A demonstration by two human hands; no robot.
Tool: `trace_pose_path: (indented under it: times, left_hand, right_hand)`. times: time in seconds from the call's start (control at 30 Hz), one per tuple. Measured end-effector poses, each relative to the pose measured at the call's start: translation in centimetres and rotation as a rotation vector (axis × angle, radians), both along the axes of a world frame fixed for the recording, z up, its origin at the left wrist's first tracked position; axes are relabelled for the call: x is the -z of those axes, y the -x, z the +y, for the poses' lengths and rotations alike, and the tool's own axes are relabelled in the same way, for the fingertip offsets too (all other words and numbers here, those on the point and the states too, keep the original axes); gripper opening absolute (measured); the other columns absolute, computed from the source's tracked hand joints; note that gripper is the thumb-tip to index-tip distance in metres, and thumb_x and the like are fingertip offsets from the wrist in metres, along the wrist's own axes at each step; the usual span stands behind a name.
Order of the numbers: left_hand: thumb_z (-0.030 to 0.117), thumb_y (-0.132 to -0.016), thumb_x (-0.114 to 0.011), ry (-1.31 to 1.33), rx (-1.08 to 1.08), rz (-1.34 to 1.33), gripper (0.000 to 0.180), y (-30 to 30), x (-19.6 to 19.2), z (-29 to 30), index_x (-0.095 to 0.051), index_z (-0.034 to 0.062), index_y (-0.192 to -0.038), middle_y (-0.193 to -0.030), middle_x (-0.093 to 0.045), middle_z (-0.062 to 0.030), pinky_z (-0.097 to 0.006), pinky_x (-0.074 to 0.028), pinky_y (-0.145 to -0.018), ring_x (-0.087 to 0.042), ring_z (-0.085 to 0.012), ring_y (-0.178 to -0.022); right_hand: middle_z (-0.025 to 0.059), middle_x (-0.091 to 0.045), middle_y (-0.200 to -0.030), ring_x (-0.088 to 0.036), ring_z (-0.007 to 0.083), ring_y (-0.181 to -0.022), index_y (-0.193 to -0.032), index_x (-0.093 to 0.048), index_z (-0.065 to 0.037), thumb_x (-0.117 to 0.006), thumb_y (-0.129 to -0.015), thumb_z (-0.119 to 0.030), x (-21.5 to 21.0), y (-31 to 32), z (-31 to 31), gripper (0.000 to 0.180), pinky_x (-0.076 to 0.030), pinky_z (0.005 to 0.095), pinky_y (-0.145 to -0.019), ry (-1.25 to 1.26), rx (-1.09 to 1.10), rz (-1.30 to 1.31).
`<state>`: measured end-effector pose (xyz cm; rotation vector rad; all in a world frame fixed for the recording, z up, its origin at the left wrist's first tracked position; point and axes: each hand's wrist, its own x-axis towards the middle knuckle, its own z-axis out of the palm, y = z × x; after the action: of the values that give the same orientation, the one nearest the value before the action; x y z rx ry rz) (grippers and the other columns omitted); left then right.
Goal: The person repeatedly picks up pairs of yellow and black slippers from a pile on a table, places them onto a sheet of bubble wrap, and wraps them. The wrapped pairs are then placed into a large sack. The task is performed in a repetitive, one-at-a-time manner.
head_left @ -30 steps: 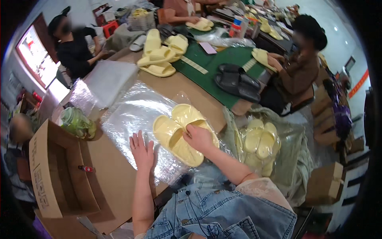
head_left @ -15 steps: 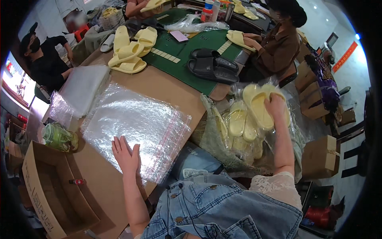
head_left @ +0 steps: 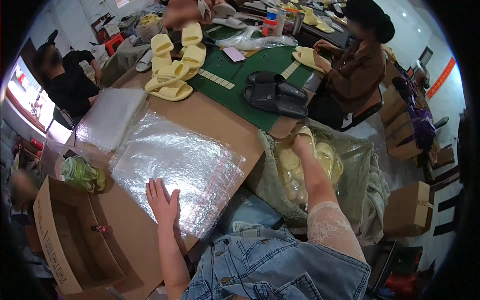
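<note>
My left hand [head_left: 162,201] lies flat on a stack of clear plastic bags [head_left: 170,155] with pink-edged seal strips, fingers stretched out. My right hand [head_left: 301,144] reaches down into a pale woven sack [head_left: 362,170] at the table's right side. Its fingers, partly hidden, close on a pair of yellow slippers [head_left: 306,132] in clear wrap at the sack's far end. Below and beside that hand, more bagged yellow slippers [head_left: 327,159] fill the sack.
Yellow slippers [head_left: 172,75] and black slides [head_left: 275,95] stand on the table's far part. Left are another bag stack [head_left: 107,117], a green-filled jar [head_left: 80,172] and an open cardboard box [head_left: 47,235]. Co-workers sit around; one at far right handles a yellow slipper [head_left: 307,57].
My right hand has moved left and down into the sack with the bagged slippers. My left hand stays flat on the bags. Across the table, a co-worker's yellow slipper now stands beside the others.
</note>
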<state>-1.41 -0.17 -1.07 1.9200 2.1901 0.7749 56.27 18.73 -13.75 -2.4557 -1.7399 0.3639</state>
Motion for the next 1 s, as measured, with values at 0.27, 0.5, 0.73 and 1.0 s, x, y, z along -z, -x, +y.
trace_pose_path:
  times: [0.27,0.5,0.73,1.0]
  left_hand:
    - [0.041,-0.086,-0.069,-0.012,0.01,0.008,0.074,-0.1,-0.1,0.0,-0.044,0.0024,-0.144,-0.156,-0.033,-0.026,-0.053,-0.022,-0.118,-0.024,-0.0448,-0.145]
    - [0.042,-0.086,-0.07,-0.025,0.002,0.01,0.075,0.0,0.3,-0.3,-0.044,0.0031,-0.144,-0.156,-0.032,-0.026,-0.054,-0.021,-0.118,-0.025,-0.0452,-0.145]
    - [0.039,-0.085,-0.071,-0.043,0.008,0.016,0.072,-0.2,-0.3,-0.1,-0.046,0.0022,-0.142,-0.154,-0.035,-0.0274,-0.053,-0.023,-0.118,-0.026,-0.0463,-0.144]
    - [0.046,-0.084,-0.07,-0.044,-0.005,0.012,0.076,0.4,0.1,-0.3,-0.048,0.0016,-0.142,-0.153,-0.034,-0.0301,-0.053,-0.021,-0.118,-0.026,-0.0468,-0.144]
  right_hand:
    - [0.0236,-0.069,-0.114,-0.064,0.0397,-0.11,-0.109,-0.07,0.0,-0.066,-0.085,-0.04,-2.4,0.5,-1.6,0.046,-0.052,0.0463,-0.091,-0.142,0.052,0.301]
    - [0.0133,-0.065,-0.101,-0.064,0.0312,-0.094,-0.106,-0.066,-0.003,-0.063,-0.089,-0.015,-13.5,1.3,1.1,0.02,-0.05,0.0429,-0.085,-0.944,0.021,0.311]
    - [0.0174,-0.059,-0.128,-0.054,0.0364,-0.123,-0.135,-0.053,-0.003,-0.064,-0.088,-0.015,-14.5,5.7,11.6,0.05,-0.045,0.0449,-0.103,-0.763,-0.379,-0.007]
    - [0.0178,-0.058,-0.115,-0.059,0.0404,-0.107,-0.11,-0.063,-0.003,-0.065,-0.082,-0.013,-15.5,11.4,11.4,0.029,-0.05,0.0496,-0.089,-0.515,-0.345,-0.029]
